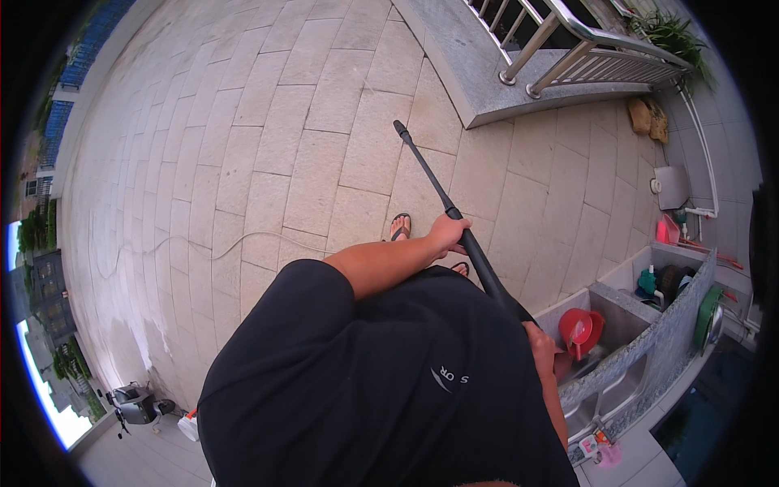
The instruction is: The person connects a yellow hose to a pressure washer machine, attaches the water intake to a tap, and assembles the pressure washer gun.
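Note:
A long black pressure washer wand slants across the front of my body, its nozzle pointing away over the paving. Partway along the shaft, my left hand is closed round it. Lower down at my right side, my right hand grips the rear end, where the handle is partly hidden by my shirt and fingers. No spray shows at the nozzle. My sandalled feet stand on the pale stone paving below the wand.
A stone sink with a red basin stands close at my right. Ahead right, a raised stone ledge carries a steel railing. A thin hose lies across the paving; a scooter stands behind left.

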A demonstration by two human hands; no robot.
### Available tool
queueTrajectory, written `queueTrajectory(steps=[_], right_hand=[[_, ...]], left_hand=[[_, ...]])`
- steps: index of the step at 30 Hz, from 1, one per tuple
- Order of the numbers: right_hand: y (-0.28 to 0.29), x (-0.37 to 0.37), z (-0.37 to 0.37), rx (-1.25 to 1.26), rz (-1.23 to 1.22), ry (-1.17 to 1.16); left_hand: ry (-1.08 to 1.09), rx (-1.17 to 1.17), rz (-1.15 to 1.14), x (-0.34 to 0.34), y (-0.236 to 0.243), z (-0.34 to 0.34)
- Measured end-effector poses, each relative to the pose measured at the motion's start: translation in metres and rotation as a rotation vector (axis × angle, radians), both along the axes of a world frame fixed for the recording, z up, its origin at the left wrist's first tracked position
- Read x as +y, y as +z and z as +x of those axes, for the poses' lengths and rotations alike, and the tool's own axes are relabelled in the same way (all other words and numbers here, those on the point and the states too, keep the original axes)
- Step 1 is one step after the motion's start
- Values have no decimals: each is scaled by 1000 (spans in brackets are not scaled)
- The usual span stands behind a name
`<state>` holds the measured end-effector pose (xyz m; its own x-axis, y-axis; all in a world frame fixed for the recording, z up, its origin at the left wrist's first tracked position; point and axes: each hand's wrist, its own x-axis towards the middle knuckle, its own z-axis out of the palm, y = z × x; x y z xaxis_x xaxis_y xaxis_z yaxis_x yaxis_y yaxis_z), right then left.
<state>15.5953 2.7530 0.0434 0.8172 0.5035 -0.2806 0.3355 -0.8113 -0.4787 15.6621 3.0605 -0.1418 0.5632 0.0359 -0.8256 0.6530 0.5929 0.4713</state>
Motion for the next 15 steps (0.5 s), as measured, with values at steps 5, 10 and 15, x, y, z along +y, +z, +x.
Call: queueTrajectory(steps=[5, 10, 15], right_hand=[[-2, 16, 2, -36, -11, 6], [3, 33, 10, 16, 26, 17], [-3, 44, 13, -1, 37, 38]], left_hand=[[2, -83, 33, 15, 6, 13], [11, 32, 47, 33, 1, -6], [26, -4, 16, 47, -1, -5]])
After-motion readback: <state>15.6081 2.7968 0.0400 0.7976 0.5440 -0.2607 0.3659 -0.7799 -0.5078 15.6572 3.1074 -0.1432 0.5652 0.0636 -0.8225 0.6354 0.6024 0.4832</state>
